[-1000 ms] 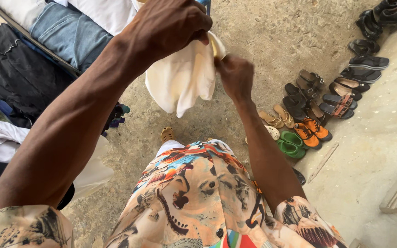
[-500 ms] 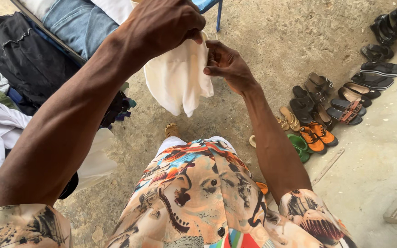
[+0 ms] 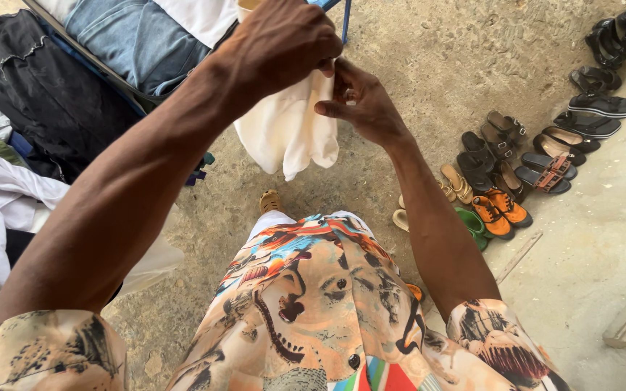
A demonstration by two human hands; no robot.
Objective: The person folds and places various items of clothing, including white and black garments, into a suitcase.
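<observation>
Seen from above, a person in a patterned shirt [image 3: 313, 304] holds a cream-white cloth [image 3: 284, 130] out in front of the body, above a rough concrete floor [image 3: 429, 58]. The left hand [image 3: 284, 40] is raised high, forearm stretched long across the view, its fingers curled shut and pinching the cloth's upper edge. The right hand [image 3: 360, 101] meets it from the other side, wrist bent, thumb and fingers closed on the same edge just beside the left hand's grip. The cloth hangs down from both hands in loose folds, clear of the floor.

The left hand covers the cloth's top, so how it is folded there cannot be told. A yellowish bit at the frame's upper edge above the left hand is cut off and hard to identify. At far left, dark, blue and white garments [image 3: 110, 43] lie heaped over a rack, partly behind the left arm. A row of sandals and shoes [image 3: 530, 159] runs along the floor at right, some hidden behind the right forearm. One foot in a tan sandal [image 3: 270, 201] shows below the cloth.
</observation>
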